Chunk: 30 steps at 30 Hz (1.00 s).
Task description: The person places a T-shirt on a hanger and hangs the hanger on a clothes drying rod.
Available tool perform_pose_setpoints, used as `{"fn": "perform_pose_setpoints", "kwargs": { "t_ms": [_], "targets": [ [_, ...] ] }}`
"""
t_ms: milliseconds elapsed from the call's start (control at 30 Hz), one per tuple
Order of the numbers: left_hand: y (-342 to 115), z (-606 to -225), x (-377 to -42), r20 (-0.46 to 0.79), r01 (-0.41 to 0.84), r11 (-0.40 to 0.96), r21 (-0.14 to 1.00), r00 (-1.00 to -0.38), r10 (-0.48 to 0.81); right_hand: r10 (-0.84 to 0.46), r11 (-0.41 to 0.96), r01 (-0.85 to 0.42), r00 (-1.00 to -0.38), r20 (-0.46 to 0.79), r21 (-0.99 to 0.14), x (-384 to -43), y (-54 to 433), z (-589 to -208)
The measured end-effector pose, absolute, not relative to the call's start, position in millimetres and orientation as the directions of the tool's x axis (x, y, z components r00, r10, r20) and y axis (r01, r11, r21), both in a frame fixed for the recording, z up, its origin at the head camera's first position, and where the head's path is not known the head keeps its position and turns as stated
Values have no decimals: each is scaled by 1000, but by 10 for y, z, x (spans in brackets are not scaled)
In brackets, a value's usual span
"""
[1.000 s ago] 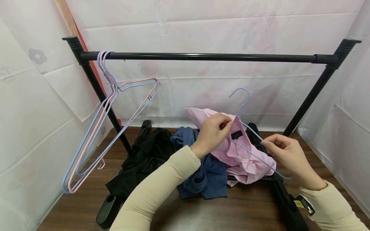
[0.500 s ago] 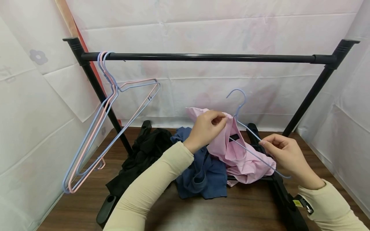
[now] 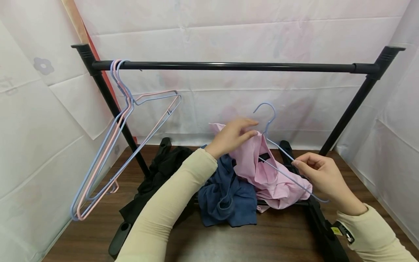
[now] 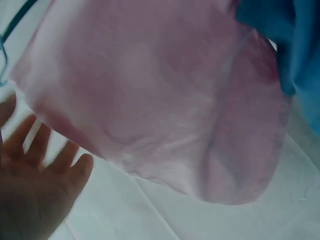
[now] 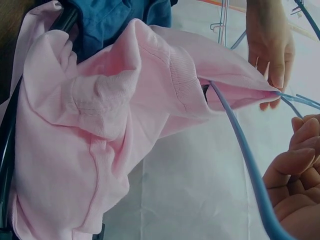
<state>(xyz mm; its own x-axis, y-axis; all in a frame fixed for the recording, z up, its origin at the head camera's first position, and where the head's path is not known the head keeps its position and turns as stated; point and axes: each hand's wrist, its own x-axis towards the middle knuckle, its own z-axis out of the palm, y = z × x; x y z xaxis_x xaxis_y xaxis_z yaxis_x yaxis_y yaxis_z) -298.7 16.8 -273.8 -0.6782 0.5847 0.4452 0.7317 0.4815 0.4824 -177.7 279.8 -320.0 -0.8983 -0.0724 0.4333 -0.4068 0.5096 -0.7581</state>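
My right hand (image 3: 322, 176) pinches one arm of a light blue clothes hanger (image 3: 275, 112), whose hook points up. The hanger's other end goes into the neck opening of a pink shirt (image 3: 250, 163), as the right wrist view shows with the hanger's bar (image 5: 244, 145) entering the ribbed collar (image 5: 182, 80). My left hand (image 3: 230, 138) is by the shirt's upper edge near the hook, thumb and fingers apart. Spread fingers (image 4: 37, 145) appear beside the cloth in the left wrist view. The shirt's lower part lies bunched over the rack's base.
A black rack's top bar (image 3: 229, 66) spans the back, with several blue and pink hangers (image 3: 122, 116) at its left end. Blue clothing (image 3: 229, 203) and black clothing (image 3: 157, 178) lie left of the shirt. Black rack feet (image 3: 119, 238) stand on the wooden surface (image 3: 255, 243).
My left hand has shifted left and spread its thumb and fingers, releasing its pinch near the shirt's collar. The hanger hook has moved slightly left; my right hand keeps its grip.
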Motion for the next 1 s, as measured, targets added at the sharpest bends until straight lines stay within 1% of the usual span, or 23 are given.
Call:
{"fn": "perform_pose_setpoints", "kwargs": {
  "t_ms": [100,233,500,733,1000],
  "targets": [
    [159,-2754,-3029,408,752,475,457,-652,639,-77,515,-407,-898,433,-754,-1779,2802,-3202],
    [141,-2787,-3023,389,736,473,484,-665,637,-83,527,-399,-903,422,-750,-1776,2809,-3202],
    [140,-2847,-3006,441,764,428,483,-635,634,-86,539,-389,-908,411,-747,-1782,2822,-3197],
    [124,-2892,-3010,480,770,387,507,-625,615,-86,538,-384,-911,404,-751,-1825,2834,-3181],
    [83,-2930,-3013,494,772,359,524,-619,611,-105,565,-424,-888,448,-708,-1866,2860,-3173]
  ]
}}
